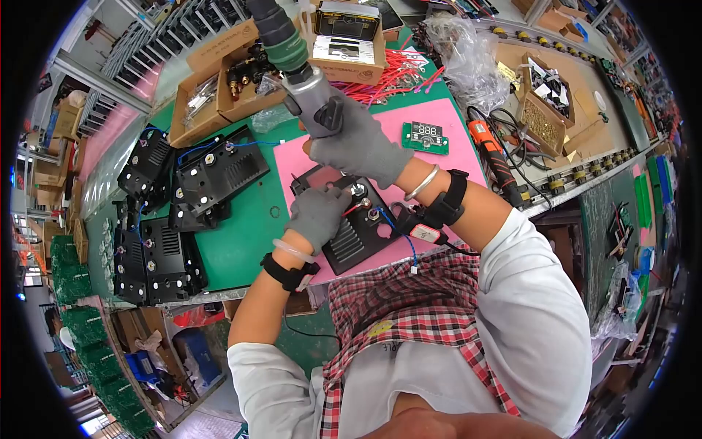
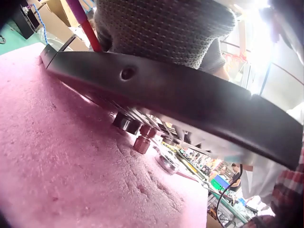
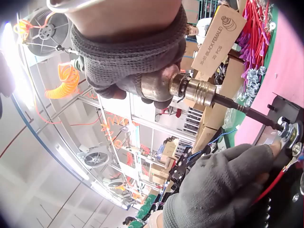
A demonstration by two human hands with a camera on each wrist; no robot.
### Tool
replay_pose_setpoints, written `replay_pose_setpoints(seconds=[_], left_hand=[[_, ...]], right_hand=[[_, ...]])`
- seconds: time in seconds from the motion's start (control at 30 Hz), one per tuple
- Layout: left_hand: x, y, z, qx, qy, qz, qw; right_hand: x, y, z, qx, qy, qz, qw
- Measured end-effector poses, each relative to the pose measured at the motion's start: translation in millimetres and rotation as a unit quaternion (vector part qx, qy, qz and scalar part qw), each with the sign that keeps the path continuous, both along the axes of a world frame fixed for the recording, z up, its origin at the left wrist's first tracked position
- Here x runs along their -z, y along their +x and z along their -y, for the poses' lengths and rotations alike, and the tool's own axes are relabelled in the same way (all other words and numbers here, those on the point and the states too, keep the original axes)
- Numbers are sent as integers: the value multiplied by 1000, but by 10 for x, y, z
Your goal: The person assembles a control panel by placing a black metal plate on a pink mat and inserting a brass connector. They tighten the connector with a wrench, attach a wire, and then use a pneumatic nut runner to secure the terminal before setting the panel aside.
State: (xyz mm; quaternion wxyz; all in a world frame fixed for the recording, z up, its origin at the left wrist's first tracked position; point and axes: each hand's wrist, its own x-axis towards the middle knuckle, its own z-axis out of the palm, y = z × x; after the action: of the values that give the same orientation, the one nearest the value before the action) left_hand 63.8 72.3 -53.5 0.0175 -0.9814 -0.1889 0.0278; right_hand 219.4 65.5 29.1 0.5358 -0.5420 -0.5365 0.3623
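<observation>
A black slotted metal panel [image 1: 356, 238] lies on the pink mat in front of me, carrying metal fittings and a blue wire. My gloved right hand [image 1: 362, 146] grips a power screwdriver [image 1: 311, 95] with a green and grey body. In the right wrist view its long bit [image 3: 247, 111] reaches down to a bolt [image 3: 286, 130] on the panel. My gloved left hand [image 1: 319, 216] rests on the panel and pinches a red wire [image 3: 273, 186], fingertips right beside that bolt. The left wrist view shows the panel's edge [image 2: 166, 85] and knobs [image 2: 142, 140] beneath it.
Several black panels [image 1: 157, 249] are stacked at the left on the green table. Boxes of parts [image 1: 248, 80] and red wires [image 1: 398, 77] lie at the back. A circuit board [image 1: 425, 137] sits on the pink mat [image 1: 453, 172], near an orange-handled tool [image 1: 488, 143].
</observation>
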Motion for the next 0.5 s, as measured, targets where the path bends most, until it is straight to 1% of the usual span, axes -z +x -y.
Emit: replay_pose_setpoints(seconds=[0.07,0.2,0.3,0.5], left_hand=[[-1,-7,-11,12,4,23,1000],[13,-8,-12,3,-8,9,1000],[7,-3,-6,0,-5,8,1000],[17,-8,-7,2,-2,25,1000]], right_hand=[[-6,6,5,0,2,-1,1000],[49,4,-44,-4,6,3,1000],[-75,-34,12,-1,4,-41,999],[-70,-9,19,-3,-10,-20,1000]])
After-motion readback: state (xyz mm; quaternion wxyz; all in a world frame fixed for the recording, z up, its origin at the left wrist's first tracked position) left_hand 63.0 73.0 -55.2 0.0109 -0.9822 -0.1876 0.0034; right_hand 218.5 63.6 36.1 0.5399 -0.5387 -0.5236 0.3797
